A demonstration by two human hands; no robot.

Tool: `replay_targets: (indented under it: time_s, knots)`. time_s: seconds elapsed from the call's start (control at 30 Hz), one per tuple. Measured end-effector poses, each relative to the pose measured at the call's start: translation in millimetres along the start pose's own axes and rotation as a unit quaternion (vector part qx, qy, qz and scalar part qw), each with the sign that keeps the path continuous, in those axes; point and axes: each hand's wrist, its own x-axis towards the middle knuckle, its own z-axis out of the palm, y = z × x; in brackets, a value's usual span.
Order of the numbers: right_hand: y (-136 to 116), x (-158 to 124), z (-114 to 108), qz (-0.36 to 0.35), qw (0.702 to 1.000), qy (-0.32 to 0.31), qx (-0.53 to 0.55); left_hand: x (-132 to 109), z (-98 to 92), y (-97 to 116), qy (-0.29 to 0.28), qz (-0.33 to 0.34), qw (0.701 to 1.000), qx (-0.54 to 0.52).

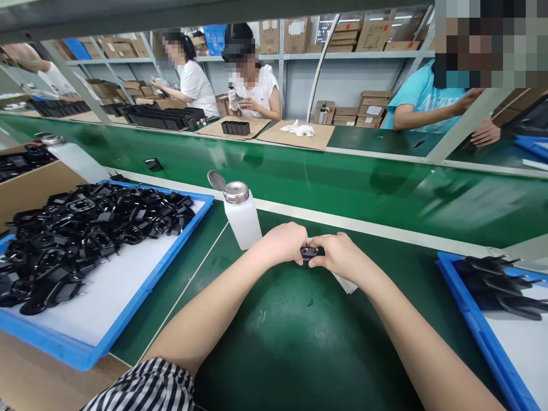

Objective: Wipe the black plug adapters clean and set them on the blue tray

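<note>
My left hand (pixel 287 242) and my right hand (pixel 340 255) meet over the green bench. Between their fingertips they hold a small glossy black plug adapter (pixel 309 253), mostly covered by the fingers. A bit of white material shows by the fingertips, too small to make out. Below my right hand, a white cloth or paper (pixel 345 283) lies partly hidden on the bench. Just left of my left hand stands a white dispenser bottle (pixel 242 220) with its metal lid flipped up.
On the left, a blue-rimmed tray (pixel 171 251) holds a heap of black plug adapters (pixel 94 228). At right, another blue tray (pixel 475 334) carries several black adapters (pixel 499 282). A second bottle (pixel 75 157) stands far left. Co-workers sit beyond the green divider (pixel 325 180).
</note>
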Motion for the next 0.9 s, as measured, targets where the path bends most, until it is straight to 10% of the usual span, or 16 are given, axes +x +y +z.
replay_targets:
  time_s: [0.3, 0.9]
  knots:
    - [0, 3, 3, 0.030, 0.999, -0.012, 0.001, 5, 0.6, 2, -0.032, -0.035, 0.999, 0.004]
    - [-22, -22, -7, 0.016, 0.997, 0.005, -0.075, -28, 31.4, 0, 0.112, -0.004, 0.989, -0.101]
